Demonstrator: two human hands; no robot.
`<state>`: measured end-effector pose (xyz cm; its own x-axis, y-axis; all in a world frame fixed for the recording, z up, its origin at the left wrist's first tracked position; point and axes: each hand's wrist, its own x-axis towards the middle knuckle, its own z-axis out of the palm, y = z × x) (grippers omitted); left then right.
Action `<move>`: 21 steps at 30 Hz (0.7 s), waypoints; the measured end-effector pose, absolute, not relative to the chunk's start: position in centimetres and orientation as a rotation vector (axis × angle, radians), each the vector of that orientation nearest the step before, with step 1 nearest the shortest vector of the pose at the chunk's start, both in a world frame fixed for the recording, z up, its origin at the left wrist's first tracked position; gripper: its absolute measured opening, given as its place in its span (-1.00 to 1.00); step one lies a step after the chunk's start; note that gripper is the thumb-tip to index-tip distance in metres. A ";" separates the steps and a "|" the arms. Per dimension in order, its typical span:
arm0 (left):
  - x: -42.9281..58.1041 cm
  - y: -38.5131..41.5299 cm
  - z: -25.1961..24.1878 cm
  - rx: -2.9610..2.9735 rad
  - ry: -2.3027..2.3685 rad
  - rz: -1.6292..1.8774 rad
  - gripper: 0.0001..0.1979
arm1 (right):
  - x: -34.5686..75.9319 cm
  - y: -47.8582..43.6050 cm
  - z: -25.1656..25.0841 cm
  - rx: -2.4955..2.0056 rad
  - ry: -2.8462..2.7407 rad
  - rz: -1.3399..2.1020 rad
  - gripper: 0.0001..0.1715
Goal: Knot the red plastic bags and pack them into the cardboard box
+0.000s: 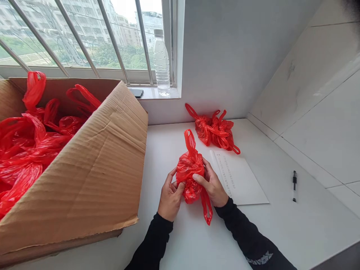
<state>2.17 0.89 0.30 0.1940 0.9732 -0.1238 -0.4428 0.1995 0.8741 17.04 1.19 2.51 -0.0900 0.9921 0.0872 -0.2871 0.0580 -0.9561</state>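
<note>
Between my two hands is a red plastic bag (190, 168), knotted, with one handle loop sticking up and another hanging down at the lower right. My left hand (171, 197) grips its left side, thumb in front. On the other side my right hand (211, 183) holds it, with the thumb pressed on the front and the fingers behind. What the bag contains is hidden. Just beyond it, more knotted red plastic bags (215, 129) lie against the wall. Partly beside my right wrist rests a white sheet of paper (247, 183) with columns of small writing.
A large cardboard box (112, 161) full of red plastic bags (33, 146) stands at the left. A clear water bottle (161, 65) and a dark phone-like object (137, 93) are on the windowsill. To the right, a black pen (294, 185) lies on the white table (270, 232).
</note>
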 end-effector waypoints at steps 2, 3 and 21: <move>2.2 0.9 0.3 0.812 0.845 1.170 -0.21 | 17.0 1.1 2.4 -0.881 -1.106 1.365 -0.23; 2.3 1.0 0.3 0.813 0.859 1.173 -0.22 | 17.0 1.1 2.4 -0.882 -1.108 1.364 -0.22; 2.7 0.6 0.5 0.810 0.860 1.154 -0.21 | 17.1 1.0 2.3 -0.966 -1.048 1.263 -0.28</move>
